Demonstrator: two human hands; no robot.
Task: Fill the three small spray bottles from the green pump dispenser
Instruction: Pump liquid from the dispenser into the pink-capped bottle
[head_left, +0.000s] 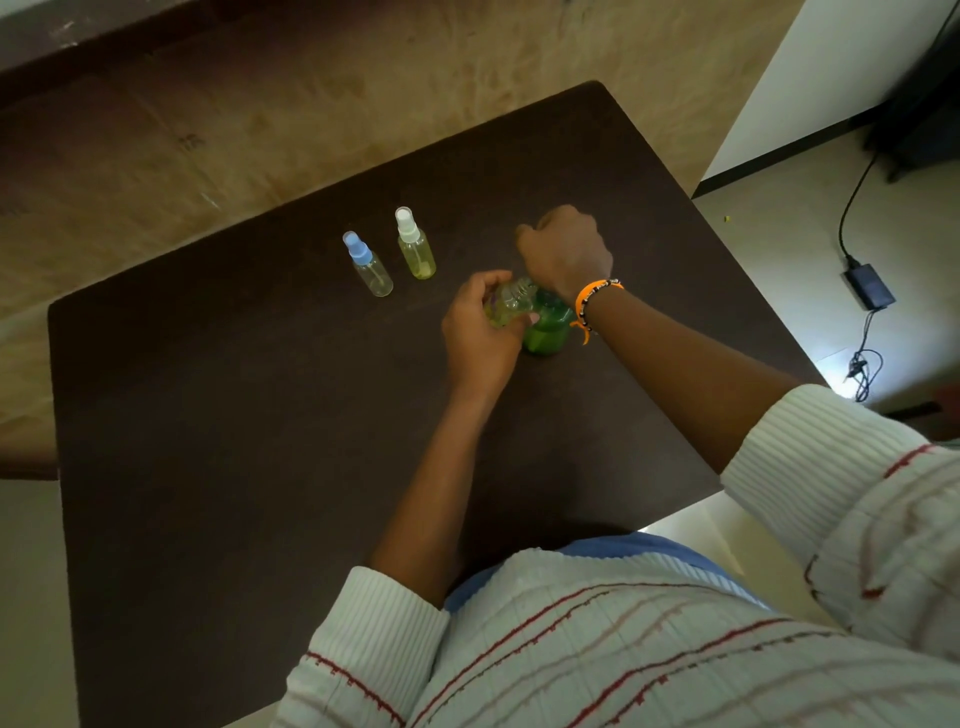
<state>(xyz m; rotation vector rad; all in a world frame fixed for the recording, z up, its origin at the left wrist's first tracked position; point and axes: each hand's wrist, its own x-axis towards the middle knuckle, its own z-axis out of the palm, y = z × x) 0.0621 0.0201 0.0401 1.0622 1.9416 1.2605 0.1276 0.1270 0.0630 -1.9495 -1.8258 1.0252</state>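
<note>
Green dispenser (545, 327) under right hand (566, 252); left hand (480, 332) grips open bottle (511, 301).

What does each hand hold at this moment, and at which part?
The left hand holds a small clear spray bottle around its body, tilted toward the green pump dispenser. The right hand sits closed over the dispenser's top; its exact grip is hidden.
</note>
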